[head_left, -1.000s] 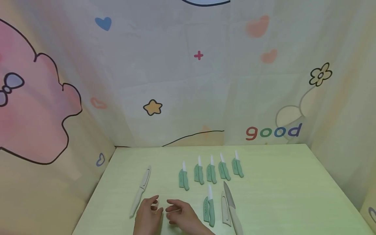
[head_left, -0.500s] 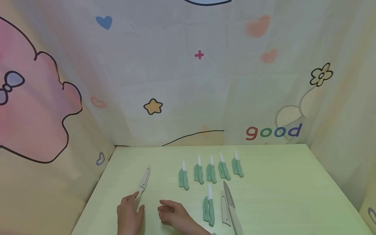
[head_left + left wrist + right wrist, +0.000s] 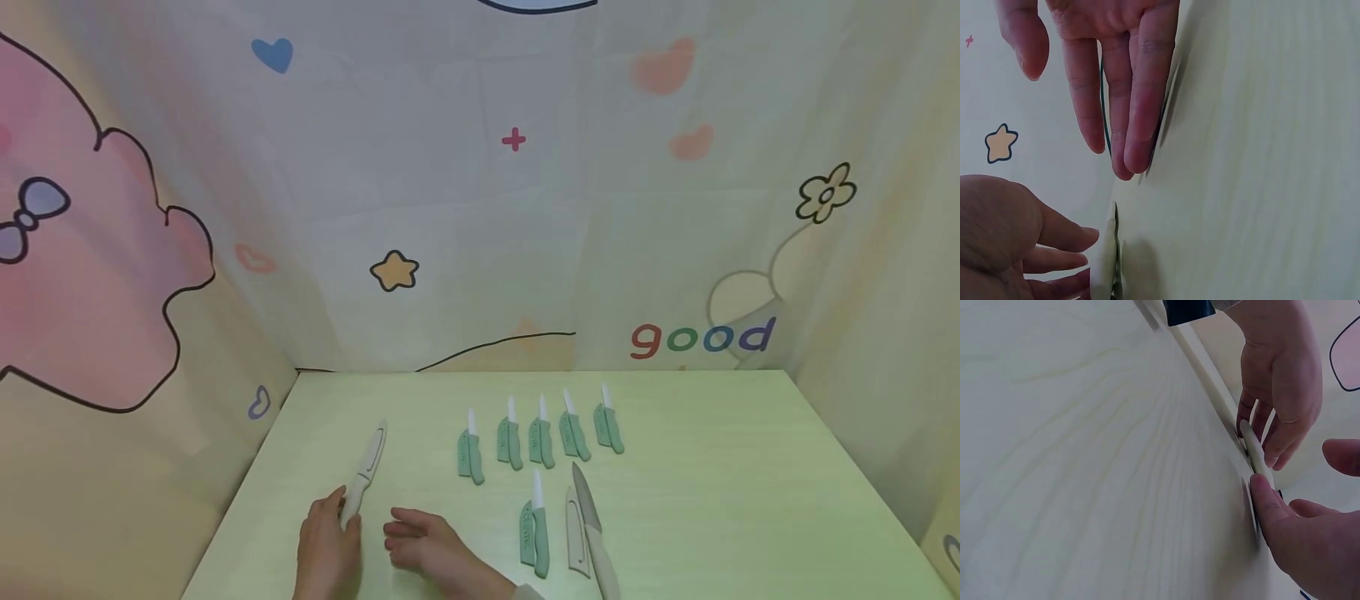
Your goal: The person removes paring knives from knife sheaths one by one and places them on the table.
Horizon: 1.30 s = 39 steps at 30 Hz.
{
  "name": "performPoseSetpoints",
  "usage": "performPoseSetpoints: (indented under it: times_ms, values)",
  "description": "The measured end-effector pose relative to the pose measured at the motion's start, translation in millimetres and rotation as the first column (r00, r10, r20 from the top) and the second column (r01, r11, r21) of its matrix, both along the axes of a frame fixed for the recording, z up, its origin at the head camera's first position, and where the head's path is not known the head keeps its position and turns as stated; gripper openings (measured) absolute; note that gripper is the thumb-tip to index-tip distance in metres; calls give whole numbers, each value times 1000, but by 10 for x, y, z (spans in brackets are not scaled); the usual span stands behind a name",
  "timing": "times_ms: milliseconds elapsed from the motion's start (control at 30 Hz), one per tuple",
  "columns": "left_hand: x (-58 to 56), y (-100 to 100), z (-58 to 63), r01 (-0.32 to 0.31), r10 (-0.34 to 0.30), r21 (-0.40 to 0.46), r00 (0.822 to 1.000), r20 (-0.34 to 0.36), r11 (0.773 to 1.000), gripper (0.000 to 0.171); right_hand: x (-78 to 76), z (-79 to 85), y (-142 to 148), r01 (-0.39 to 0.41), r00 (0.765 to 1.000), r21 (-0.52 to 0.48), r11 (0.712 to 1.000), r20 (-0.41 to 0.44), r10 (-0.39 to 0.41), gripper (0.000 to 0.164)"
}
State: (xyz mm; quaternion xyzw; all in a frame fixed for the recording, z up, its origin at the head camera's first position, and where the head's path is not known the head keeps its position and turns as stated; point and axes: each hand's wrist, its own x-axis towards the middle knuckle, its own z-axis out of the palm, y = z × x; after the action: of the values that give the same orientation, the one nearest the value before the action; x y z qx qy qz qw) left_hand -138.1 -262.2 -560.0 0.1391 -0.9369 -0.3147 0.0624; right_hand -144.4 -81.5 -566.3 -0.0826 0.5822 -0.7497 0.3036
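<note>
My left hand (image 3: 327, 542) pinches the handle of a cream-handled knife (image 3: 356, 496), thumb on one side and fingers on the other. The blade is covered by a cream sheath (image 3: 371, 450) that points toward the back of the table. Seen from the left wrist, the knife's handle (image 3: 1105, 262) stands edge-on beside the fingertips. My right hand (image 3: 435, 546) is to the right of it, fingers loosely extended and holding nothing. In the right wrist view, a fingertip of my right hand (image 3: 1304, 544) overlaps the knife (image 3: 1254, 447), while my left hand (image 3: 1285, 381) is at its handle.
Several small green-handled knives (image 3: 475, 458) with white blades lie in a back row, each beside a green sheath. Another green knife (image 3: 540, 533) lies nearer. To its right are a grey-bladed knife (image 3: 600, 554) and a separate cream sheath (image 3: 576, 533). A printed curtain (image 3: 480, 200) hangs behind the table.
My left hand has moved left from the table's middle to the sheathed knife and taken hold of its handle. My right hand has shifted left after it.
</note>
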Motion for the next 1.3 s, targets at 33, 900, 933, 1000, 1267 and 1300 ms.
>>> performPoseSetpoints:
  times_ms: [33, 900, 933, 1000, 1267, 1300]
  values:
    - [-5, -2, -5, 5, -5, 4, 1000, -1, 1000, 50, -3, -4, -5, -1, 1000, 1, 1000, 0, 1, 61]
    - [40, 21, 34, -9, -113, 579, 978, 174, 816, 71, 21, 16, 35, -55, 998, -46, 997, 28, 56, 60]
    - [40, 25, 37, -9, -118, 591, 978, 175, 806, 71, 22, 15, 41, -53, 998, -50, 997, 27, 54, 60]
    - [39, 37, 42, -7, -127, 605, 976, 178, 796, 72, 24, 15, 53, -43, 999, -57, 997, 26, 45, 60]
    - [63, 107, 62, 45, -218, 703, 963, 158, 710, 74, -4, 25, 81, 34, 999, -67, 997, 15, -33, 47]
    - [67, 119, 61, 51, -227, 712, 962, 154, 700, 75, -8, 21, 84, 42, 999, -69, 997, 16, -42, 46]
